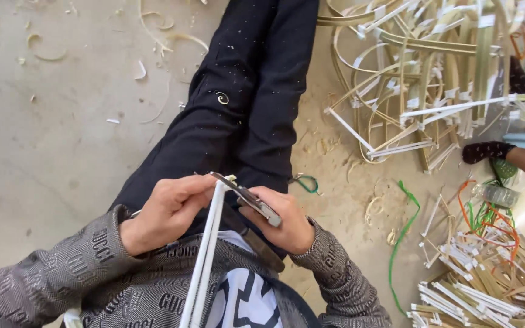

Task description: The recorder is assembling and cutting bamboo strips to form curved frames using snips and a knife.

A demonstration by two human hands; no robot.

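Looking straight down over the lap now: the left hand is closed around the top of a pair of white strips, thumb and fingers pinching near the upper end so it stays steady where the blade meets it. The strips run down across the grey patterned jacket and out the bottom of the view, braced along the body, which looks like a way to keep them from flexing. The right hand is wrapped around the handle of a flat-bladed knife, the blade angled up and left so its tip touches the strip ends just beside the left fingertips. Both hands sit close together above the black trousers, which are dusted with pale flecks. On the concrete floor lie curled shavings, scattered well apart to the left. To the upper right, a tangled heap of bent, taped frames; lower right, a second pile of white-wrapped strips with green and orange cords near it. Another person's socked foot shows at the right edge.
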